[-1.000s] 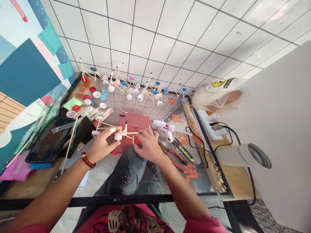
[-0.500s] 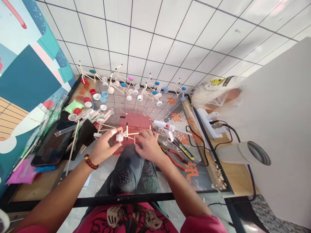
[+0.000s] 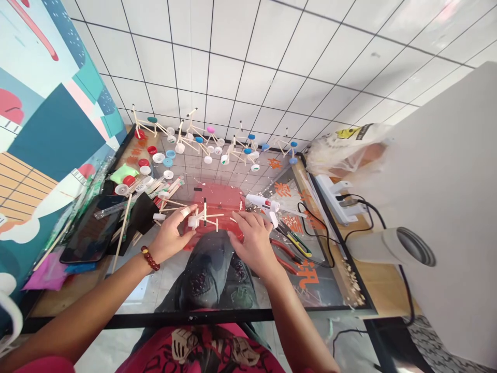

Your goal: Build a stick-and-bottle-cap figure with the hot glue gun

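Note:
My left hand [image 3: 173, 231], with a beaded bracelet on the wrist, grips the white bottle-cap end of a small stick model [image 3: 209, 215] between thumb and fingers. The model is made of pale wooden sticks, with a black-tipped stick standing across it. My right hand [image 3: 254, 235] is apart from the model, to its right, palm down with thumb and fingers spread. A short pale stick [image 3: 233, 219] shows by its index finger; whether the finger touches it I cannot tell. Beneath lies a red translucent mat [image 3: 221, 194]. A white glue gun [image 3: 262, 202] rests just beyond my right hand.
Several finished stick-and-cap models [image 3: 233, 150] line the back edge. Loose caps [image 3: 158, 158], stick bundles, black sheets [image 3: 142, 212] and a phone [image 3: 91, 228] crowd the left. Red-handled pliers [image 3: 285, 254], a cutter [image 3: 298, 243], cables and a power strip [image 3: 337, 197] are at right.
My right hand has let go of the stick model and moved right, towards the glue gun. My left hand stays at the cap end. The view has shifted slightly.

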The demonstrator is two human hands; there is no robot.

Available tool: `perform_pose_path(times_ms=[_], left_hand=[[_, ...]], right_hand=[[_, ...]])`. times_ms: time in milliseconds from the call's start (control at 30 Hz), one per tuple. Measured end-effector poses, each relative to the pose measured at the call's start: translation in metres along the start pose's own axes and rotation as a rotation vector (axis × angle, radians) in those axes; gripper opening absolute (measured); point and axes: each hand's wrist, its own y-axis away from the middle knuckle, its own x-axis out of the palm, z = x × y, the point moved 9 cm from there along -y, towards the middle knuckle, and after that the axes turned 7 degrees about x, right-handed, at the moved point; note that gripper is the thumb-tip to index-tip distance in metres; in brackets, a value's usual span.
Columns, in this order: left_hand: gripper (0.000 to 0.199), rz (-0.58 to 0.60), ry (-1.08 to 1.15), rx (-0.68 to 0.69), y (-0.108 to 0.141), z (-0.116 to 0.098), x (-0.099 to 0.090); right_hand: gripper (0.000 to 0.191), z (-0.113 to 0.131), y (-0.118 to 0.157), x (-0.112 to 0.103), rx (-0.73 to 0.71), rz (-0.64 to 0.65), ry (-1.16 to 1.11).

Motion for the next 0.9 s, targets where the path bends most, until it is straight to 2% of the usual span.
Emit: perform_pose_path(times_ms=[200,333,467,633,700,767,900], left_hand=[[0.055,0.029,-0.032,0.073,-0.002,-0.008,0.003],[0.052,0.040,-0.021,0.072,-0.004,-0.009,0.003],[0.049,0.035,-0.003,0.062,-0.004,-0.006,0.003],[0.053,0.014,0.032,0.028,-0.003,0.002,0.002],[0.054,0.010,0.046,0.031,-0.003,0.002,0.001],[0.053,0.004,0.053,0.043,-0.003,0.000,0.001],[0.053,-0.003,0.053,0.041,-0.005,-0.003,-0.001]], right_hand=[[0.048,0.003,0.006,0.022,0.011,0.051,-0.035],[0.052,-0.002,0.006,0.025,0.012,0.011,-0.026],[0.055,-0.012,0.009,0.013,0.009,-0.095,-0.004],[0.035,-0.043,0.009,-0.022,0.165,-0.345,0.032],[0.030,-0.054,0.009,-0.031,0.214,-0.398,0.048],[0.027,-0.060,0.007,-0.031,0.223,-0.376,0.063],[0.024,-0.051,0.000,-0.010,0.113,-0.184,0.080]])
